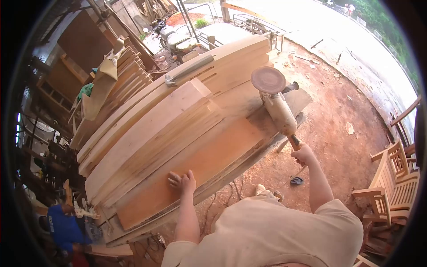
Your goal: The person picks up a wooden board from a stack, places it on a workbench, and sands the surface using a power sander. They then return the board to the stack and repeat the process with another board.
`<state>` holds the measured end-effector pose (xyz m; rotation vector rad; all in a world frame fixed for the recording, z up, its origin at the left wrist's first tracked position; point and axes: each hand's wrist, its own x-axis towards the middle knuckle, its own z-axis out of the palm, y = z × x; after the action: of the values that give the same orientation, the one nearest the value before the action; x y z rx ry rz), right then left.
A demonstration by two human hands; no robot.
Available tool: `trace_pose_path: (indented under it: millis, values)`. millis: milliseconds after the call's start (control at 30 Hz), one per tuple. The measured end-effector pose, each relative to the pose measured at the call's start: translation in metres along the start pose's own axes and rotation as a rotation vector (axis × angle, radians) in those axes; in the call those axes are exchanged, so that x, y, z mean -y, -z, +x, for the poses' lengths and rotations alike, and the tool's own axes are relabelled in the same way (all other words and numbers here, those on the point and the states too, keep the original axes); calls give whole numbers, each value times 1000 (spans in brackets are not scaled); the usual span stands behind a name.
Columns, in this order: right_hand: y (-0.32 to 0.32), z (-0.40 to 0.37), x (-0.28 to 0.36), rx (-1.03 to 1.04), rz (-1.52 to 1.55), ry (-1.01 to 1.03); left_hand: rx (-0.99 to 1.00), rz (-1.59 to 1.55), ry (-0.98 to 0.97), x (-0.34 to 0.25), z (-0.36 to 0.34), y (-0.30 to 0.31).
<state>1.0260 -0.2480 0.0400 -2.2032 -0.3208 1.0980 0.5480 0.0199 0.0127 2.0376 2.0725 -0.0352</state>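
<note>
My right hand [303, 154] is wrapped round the rear handle of a disc sander [281, 111]. The tool is raised over the far right end of the bench, its round reddish-brown disc [268, 80] facing up and a dark side handle sticking out. My left hand [183, 182] rests over a long reddish-brown board [200, 164], fingers spread. This board lies lengthwise on the near side of the dusty workbench [213, 183]. Beyond it, long pale curved timbers [147, 131] are stacked side by side.
A hammer [189, 71] lies on the back timbers. Slatted wooden chairs [391, 187] stand at the right. A person in a blue shirt [66, 227] is at the lower left. Behind the bench a motorcycle [173, 39] is parked. Cords [233, 191] run over the dirt floor.
</note>
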Motion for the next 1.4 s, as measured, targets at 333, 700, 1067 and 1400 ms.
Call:
trace_pose_path:
  millis: [333,700,1067,1400]
  values:
    - [7,11,-19,-339,-471,363,-424,-1047,-1050,-243,-39,126]
    - [14,45,-29,-644,-691,688,-111,-1178,-636,-429,-9,128]
    - [37,0,-35,414,-276,517,90,-1055,-885,-235,-107,138]
    - [-35,-150,-22,840,-89,266,781,-167,-404,-74,-73,104]
